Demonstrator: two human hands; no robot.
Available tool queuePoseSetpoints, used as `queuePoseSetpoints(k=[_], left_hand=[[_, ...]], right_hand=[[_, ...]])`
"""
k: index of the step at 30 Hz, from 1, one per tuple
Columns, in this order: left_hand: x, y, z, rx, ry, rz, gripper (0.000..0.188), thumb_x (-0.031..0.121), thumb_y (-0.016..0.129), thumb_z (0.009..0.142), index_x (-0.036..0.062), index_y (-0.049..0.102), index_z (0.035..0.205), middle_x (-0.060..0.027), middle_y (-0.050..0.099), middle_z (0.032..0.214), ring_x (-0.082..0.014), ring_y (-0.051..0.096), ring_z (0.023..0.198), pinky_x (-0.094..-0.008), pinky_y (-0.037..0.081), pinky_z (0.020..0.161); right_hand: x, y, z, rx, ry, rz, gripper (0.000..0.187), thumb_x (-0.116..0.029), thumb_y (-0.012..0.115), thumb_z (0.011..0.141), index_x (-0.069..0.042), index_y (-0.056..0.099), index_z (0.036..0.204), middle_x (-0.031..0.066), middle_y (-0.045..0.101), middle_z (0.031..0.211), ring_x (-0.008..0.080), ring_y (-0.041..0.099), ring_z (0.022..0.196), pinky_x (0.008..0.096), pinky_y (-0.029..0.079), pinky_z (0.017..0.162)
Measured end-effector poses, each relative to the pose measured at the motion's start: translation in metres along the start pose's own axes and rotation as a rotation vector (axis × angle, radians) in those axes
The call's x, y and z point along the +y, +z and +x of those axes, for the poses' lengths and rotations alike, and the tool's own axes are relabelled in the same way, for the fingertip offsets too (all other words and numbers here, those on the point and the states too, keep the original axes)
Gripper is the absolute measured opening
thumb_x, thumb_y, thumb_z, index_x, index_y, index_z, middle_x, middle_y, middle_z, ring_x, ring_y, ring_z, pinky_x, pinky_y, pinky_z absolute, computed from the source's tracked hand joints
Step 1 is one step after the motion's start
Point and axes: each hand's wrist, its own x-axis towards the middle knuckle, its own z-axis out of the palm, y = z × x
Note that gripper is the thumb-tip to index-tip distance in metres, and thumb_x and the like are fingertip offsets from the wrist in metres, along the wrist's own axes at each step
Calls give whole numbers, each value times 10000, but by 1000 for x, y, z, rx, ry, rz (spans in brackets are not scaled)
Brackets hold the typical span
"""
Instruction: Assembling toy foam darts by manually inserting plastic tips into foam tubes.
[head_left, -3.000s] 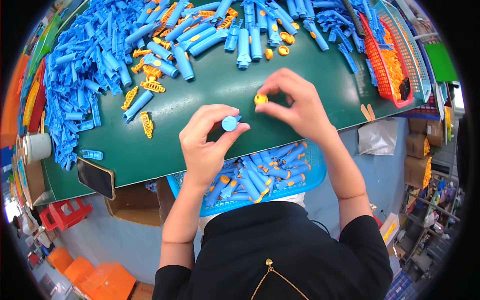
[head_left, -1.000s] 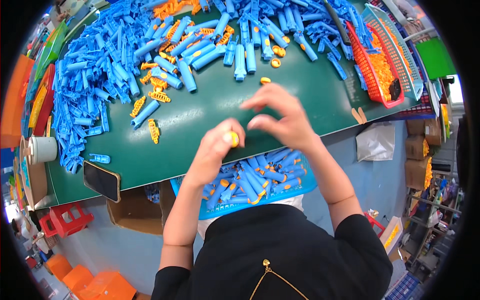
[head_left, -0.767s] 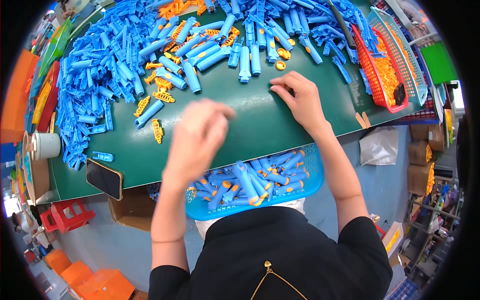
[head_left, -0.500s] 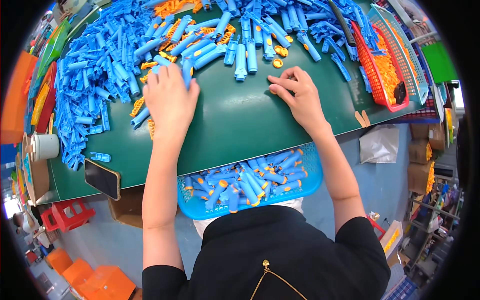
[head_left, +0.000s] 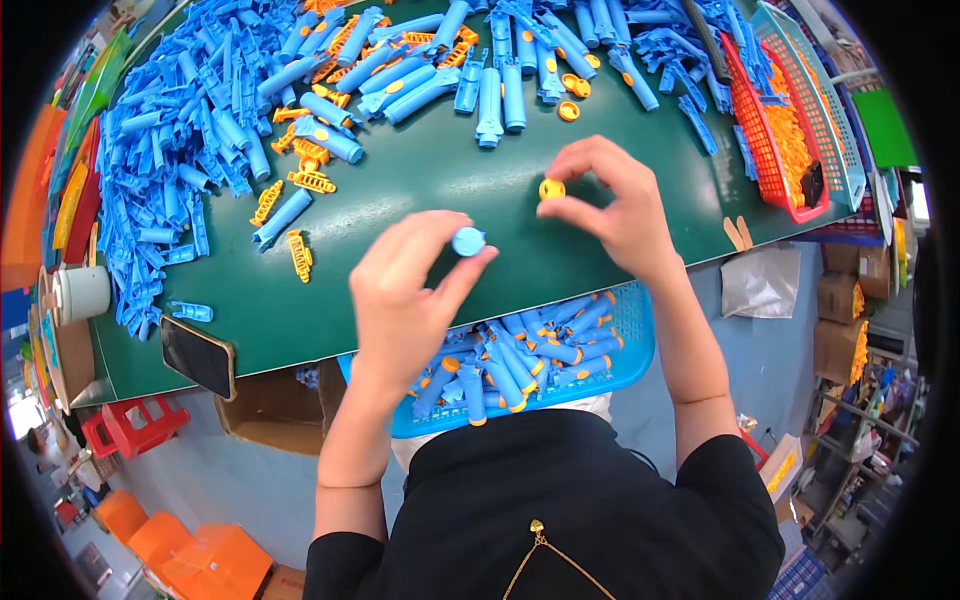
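Between the thumb and fingers of my left hand is a blue plastic tube, its round end turned toward my right hand. My right hand pinches a small round orange cap over the green table. A gap separates tube and cap. Beyond my hands lie more blue tubes and a few loose orange caps. In front of my body, below the table edge, a blue basket holds several blue tubes with orange ends.
A large heap of blue plastic parts covers the table's left side, with orange ribbed pieces beside it. A phone lies at the near left edge. A red basket of orange parts stands at the far right.
My left hand has come back from the pile toward the middle, now with a blue tube in it. My right hand has shifted slightly, and an orange cap now shows in its pinch.
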Motion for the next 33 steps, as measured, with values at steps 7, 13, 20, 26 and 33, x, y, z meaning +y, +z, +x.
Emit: queuePoseSetpoints(k=[7,13,20,26,33], left_hand=[[-6,7,-3,5,-50,-97,227,23,771,703,15,632,883,-97,650,837,-269,657,741,-331,512,619],[-9,8,-4,16,-17,-64,236,5,749,670,22,623,869,-94,631,818,-282,639,715,-337,506,614],[-21,-3,-5,-204,-232,-451,316,22,628,752,-6,583,1063,-127,620,988,-257,614,916,-336,475,814],[-17,-4,-4,-430,-371,-760,489,288,394,897,-26,511,1253,-143,563,1175,-217,529,1101,-329,381,975],[-14,15,2,-367,-427,-854,454,368,345,988,-35,537,1070,-98,526,1011,-171,492,958,-290,383,883]], right_hand=[[-56,15,6,-11,-140,169,308,-141,873,643,-51,652,838,36,660,818,130,593,703,237,388,520],[-58,29,11,-9,-157,109,297,-119,865,652,-23,632,809,66,649,770,149,612,633,247,478,529],[-62,24,11,-51,-124,61,274,-103,849,669,-14,630,808,71,657,776,156,635,653,253,495,545],[-63,19,12,-94,-122,62,254,-94,835,683,-16,635,818,68,664,798,168,638,674,258,485,550],[-60,21,14,-58,-166,19,250,-90,825,662,-21,622,792,55,630,753,186,580,652,281,455,560]])
